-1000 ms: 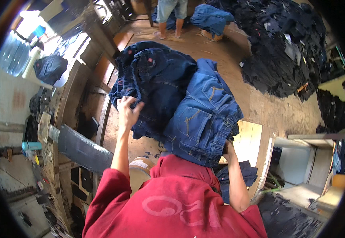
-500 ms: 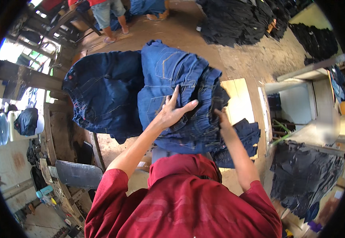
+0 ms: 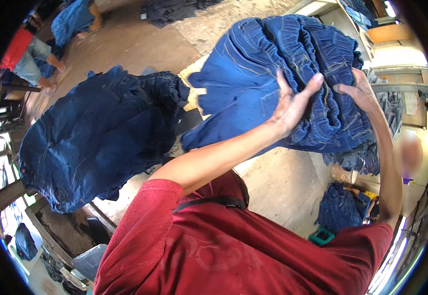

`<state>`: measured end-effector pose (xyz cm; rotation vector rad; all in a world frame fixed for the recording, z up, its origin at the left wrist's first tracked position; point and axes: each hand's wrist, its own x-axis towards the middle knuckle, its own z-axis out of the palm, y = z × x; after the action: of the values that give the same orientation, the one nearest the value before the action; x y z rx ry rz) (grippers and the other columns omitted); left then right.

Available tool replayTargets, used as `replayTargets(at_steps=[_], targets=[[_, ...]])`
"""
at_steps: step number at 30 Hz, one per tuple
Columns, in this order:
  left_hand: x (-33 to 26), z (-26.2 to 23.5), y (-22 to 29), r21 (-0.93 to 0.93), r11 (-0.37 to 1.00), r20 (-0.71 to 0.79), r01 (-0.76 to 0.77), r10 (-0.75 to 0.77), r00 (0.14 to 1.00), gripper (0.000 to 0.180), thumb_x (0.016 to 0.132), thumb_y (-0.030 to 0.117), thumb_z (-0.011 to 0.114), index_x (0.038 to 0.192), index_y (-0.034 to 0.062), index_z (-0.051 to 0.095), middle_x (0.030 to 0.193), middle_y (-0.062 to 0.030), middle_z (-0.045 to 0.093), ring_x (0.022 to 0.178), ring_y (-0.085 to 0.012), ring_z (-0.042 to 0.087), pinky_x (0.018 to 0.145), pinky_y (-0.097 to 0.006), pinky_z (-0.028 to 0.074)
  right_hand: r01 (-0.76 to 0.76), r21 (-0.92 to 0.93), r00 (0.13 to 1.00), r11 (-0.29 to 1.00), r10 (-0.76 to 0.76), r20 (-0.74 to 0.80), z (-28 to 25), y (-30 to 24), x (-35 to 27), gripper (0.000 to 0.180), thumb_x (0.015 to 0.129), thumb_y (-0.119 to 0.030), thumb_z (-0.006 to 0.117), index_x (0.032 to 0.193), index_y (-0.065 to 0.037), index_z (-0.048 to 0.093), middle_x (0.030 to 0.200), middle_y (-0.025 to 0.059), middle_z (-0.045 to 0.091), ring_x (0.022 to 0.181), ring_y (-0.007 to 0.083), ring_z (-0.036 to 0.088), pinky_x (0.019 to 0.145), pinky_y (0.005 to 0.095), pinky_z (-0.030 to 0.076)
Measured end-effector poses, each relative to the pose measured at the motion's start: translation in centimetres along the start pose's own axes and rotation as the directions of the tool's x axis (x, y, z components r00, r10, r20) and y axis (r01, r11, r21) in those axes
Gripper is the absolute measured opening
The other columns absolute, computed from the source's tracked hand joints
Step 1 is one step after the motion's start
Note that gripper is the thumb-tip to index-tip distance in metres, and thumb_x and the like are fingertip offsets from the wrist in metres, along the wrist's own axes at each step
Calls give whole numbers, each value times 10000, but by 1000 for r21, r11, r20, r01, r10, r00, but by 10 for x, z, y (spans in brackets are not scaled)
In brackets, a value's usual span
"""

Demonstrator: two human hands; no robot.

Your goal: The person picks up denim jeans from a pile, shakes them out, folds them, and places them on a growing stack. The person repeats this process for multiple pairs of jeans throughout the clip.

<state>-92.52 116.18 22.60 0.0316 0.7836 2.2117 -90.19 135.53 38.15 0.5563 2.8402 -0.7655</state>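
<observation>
A thick stack of blue jeans with gathered elastic waistbands is held up in front of me, to the right. My left hand grips it along the waistbands, its thumb stretched across the folds and its other fingers partly hidden in the cloth. On the far right side of the same stack, my right hand clasps the waistband end, thumb on top. To my left lies a second pile of dark blue denim, apart from both hands.
A person in a red shirt and light shorts stands at the far left, near blue cloth. Black garments lie on the floor at the back. More dark denim is low on the right, beside a green object. Wooden shelving stands at the right.
My view and body have turned right. Both hands have carried the blue jeans stack away from the darker pile, which stays behind on the left.
</observation>
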Motion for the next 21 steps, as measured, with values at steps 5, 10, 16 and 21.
replayTargets(at_steps=[5,10,16,21], targets=[[14,29,-70,-12,996,129,85,-83,988,1410,899,686,735,1616,-38,-239,1688,-272,252,1564,-338,294,1290,-383,247,103,-353,992,930,-122,-32,-28,17,-36,504,781,-194,813,1224,24,706,1081,152,777,1029,284,725,974,393,532],[13,-5,-156,-90,956,174,280,-261,949,1149,980,585,705,1664,-33,20,1655,-201,371,1531,-303,351,1283,-414,258,43,-761,988,647,-140,-63,31,66,-67,615,671,-332,881,1128,30,686,948,234,735,973,428,695,997,501,490],[-33,-188,-166,752,244,-404,612,-563,721,1190,866,809,654,1647,-16,298,1637,-237,442,1501,-341,455,1245,-414,350,-133,-824,953,551,298,46,297,159,-79,714,807,-537,791,1329,-78,631,1053,145,777,1040,323,738,1140,618,332],[-152,-364,-26,838,99,-529,537,-97,843,551,965,524,711,1306,92,733,1373,-194,697,1268,-348,672,1082,-413,517,452,-416,618,789,60,784,532,204,-94,534,978,-212,634,1508,-238,575,1220,201,738,1199,405,701,1111,649,456]])
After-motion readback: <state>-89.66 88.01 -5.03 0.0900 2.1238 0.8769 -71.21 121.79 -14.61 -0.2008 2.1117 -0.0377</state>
